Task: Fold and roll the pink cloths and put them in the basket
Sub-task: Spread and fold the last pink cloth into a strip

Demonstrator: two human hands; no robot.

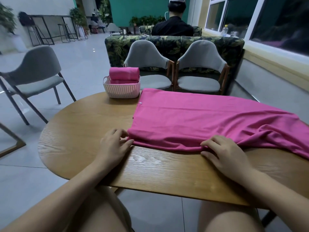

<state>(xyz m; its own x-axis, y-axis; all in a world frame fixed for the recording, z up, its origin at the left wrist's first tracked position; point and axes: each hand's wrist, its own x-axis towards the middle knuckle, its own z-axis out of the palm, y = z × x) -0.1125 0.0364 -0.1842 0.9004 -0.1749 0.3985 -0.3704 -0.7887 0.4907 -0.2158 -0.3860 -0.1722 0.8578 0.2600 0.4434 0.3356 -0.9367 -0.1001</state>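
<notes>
Fingers (121, 132) of the left hand (113, 146) and right hand (224, 153) pinch the near edge of a pink cloth (192, 118) on the counter (150, 164); rolled cloths (124, 73) fill a basket (121, 91).

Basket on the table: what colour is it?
The basket is pale pink; head view shows it best.

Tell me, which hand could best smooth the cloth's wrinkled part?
Probably the right hand: it grips the near edge of the pink cloth beside the wrinkles; the left hand is at the left corner.
</notes>
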